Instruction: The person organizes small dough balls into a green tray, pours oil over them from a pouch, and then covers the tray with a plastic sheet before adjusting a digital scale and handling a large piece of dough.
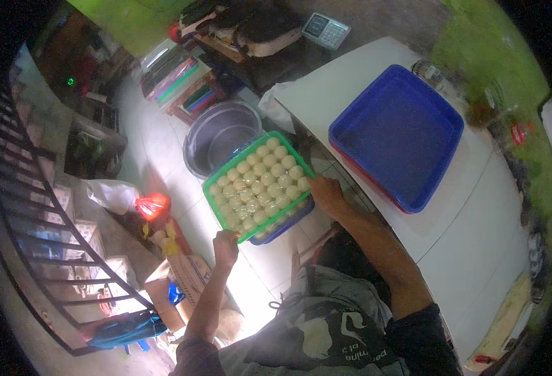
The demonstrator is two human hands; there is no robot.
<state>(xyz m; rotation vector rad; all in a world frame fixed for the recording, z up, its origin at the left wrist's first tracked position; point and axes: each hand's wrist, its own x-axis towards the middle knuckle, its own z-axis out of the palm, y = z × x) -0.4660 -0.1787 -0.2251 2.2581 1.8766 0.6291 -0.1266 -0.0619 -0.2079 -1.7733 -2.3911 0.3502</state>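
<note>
Both of my hands hold a green plastic tray filled with rows of round, pale dough balls, which look covered by clear plastic film. My left hand grips its near left corner, and my right hand grips its right side. Directly below it shows the edge of a blue tray; whether the two touch cannot be told. Beyond the green tray, a large grey round tub stands at floor level, partly hidden by it.
On the white tiled table at right lies a blue tray stacked on a red one. A digital scale stands at the top. Left are a metal stair railing, a red plastic bag and a cardboard box.
</note>
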